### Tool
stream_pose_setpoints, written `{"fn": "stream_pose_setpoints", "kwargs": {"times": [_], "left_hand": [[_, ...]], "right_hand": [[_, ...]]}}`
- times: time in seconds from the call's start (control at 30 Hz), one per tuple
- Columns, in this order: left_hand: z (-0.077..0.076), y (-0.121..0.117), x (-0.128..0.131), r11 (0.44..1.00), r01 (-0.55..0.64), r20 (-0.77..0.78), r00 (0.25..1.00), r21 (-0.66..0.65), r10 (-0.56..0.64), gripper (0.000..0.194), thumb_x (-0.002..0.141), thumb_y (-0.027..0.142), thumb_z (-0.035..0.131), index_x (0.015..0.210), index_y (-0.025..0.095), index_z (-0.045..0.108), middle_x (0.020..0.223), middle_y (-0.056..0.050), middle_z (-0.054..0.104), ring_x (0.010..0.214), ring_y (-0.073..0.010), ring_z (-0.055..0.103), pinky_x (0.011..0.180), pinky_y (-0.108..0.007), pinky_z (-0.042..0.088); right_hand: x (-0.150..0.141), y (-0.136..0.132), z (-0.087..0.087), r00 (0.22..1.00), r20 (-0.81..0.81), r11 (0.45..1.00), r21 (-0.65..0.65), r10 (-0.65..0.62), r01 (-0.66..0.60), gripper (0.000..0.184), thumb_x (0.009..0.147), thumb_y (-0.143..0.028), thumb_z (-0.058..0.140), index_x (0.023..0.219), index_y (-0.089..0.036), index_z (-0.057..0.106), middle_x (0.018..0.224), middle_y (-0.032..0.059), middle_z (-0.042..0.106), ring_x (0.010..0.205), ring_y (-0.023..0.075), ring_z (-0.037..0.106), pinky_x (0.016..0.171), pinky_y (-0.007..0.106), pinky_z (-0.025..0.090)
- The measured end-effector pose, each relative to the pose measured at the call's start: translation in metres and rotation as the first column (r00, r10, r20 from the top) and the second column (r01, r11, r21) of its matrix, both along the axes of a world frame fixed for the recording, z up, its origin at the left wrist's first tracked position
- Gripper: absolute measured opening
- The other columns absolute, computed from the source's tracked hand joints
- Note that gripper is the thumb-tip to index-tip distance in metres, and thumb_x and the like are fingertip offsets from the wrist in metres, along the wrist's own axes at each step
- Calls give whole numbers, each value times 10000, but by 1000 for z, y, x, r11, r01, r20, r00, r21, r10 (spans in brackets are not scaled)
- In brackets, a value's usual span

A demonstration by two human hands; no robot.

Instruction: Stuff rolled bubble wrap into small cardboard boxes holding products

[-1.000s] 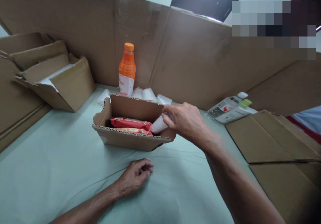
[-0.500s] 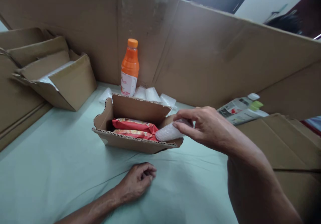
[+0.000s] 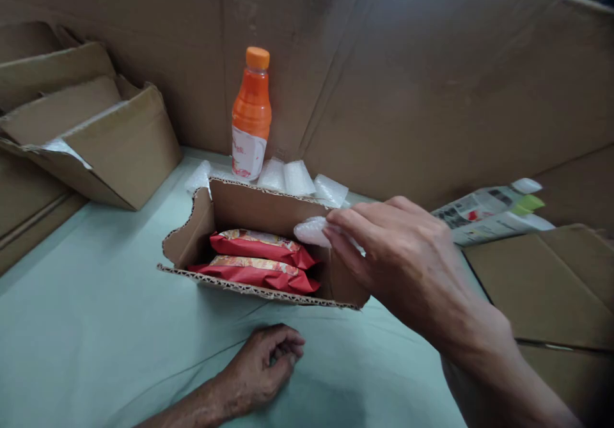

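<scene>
A small open cardboard box [image 3: 230, 207] stands in the middle of the pale green table [image 3: 96, 325]. Two red snack packets [image 3: 261, 261] lie inside it. My right hand [image 3: 398, 258] hovers over the box's right end, fingers pinched on a white bubble-wrap roll [image 3: 311, 230] held above the packets. My left hand [image 3: 261, 370] rests on the table in front of the box, fingers curled in a loose fist with nothing seen in it. An orange drink bottle [image 3: 251, 113] stands upright behind the box.
Several more bubble-wrap rolls [image 3: 297, 178] lie behind the box by the cardboard back wall [image 3: 384, 89]. A larger open carton [image 3: 96, 140] sits at far left. Two wrapped bottles [image 3: 494, 214] lie at right, beside flat cardboard [image 3: 542, 287].
My right hand has lifted the bubble-wrap roll from the box's right corner and turned it level above the packets. The view has tilted down and closer. The left hand stays put.
</scene>
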State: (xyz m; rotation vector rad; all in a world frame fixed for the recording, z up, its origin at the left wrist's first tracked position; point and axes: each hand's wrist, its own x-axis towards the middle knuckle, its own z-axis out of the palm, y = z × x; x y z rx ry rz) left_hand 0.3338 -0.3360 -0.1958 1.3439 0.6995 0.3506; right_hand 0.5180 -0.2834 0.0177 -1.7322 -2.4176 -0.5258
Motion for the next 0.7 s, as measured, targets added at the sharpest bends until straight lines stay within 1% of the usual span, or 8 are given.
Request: {"fn": "stream_pose_setpoints", "kwargs": {"times": [0.1,0.17,0.23,0.3,0.37,0.43,0.53,0.7], "left_hand": [[-1,0,0,1000,-2,6,1000,-13,2,263,844,229,543,1044,147,692,944,-91,738,859,-182,650,763,-265,487],[-1,0,1,999,-10,4,1000,-34,10,261,844,232,551,1045,148,695,944,-95,740,864,-189,659,766,-268,493],[1,1,0,999,-6,-2,1000,-53,6,254,839,223,557,1038,148,697,942,-96,742,867,-191,664,772,-268,496],[2,1,0,998,0,-7,1000,-57,-1,247,840,226,559,1028,146,697,938,-97,741,865,-192,664,770,-268,497],[3,2,0,998,5,-6,1000,-57,-5,246,844,241,559,1024,142,695,935,-100,740,857,-191,660,763,-270,498],[4,1,0,999,1,3,1000,-53,-1,253,847,250,557,1028,138,693,934,-104,740,851,-191,657,760,-273,498],[3,1,0,999,-8,10,1000,-45,9,269,844,246,550,1043,135,694,936,-109,740,849,-193,655,756,-277,497],[3,2,0,998,2,-5,1000,-57,-2,270,834,229,552,1044,138,695,949,-103,737,860,-189,651,749,-270,489]], "right_hand": [[-2,12,-7,996,84,998,-56,-33,38,302,964,-171,448,722,-182,628,660,44,627,613,166,521,673,325,294],[-2,23,-18,989,146,983,-175,-26,52,245,930,-141,492,744,-184,645,693,47,657,645,174,541,677,329,288],[0,33,-28,982,191,947,-318,13,49,198,907,-134,542,756,-184,661,740,54,693,706,189,574,702,329,300],[2,37,-34,979,195,906,-422,55,33,167,907,-148,574,779,-182,677,794,62,719,769,204,603,736,329,318],[5,36,-33,981,178,900,-436,71,14,129,916,-172,588,841,-178,692,837,69,731,797,216,618,751,330,329],[8,32,-28,983,173,923,-384,59,12,108,923,-190,594,899,-174,698,859,77,737,805,227,628,740,332,330],[6,29,-22,977,211,935,-348,9,66,97,896,-155,615,856,-174,701,843,82,745,798,231,641,698,331,320],[-11,44,-29,949,316,856,-486,-14,175,163,842,-73,620,754,-168,718,829,85,763,750,211,664,654,324,327]]}}
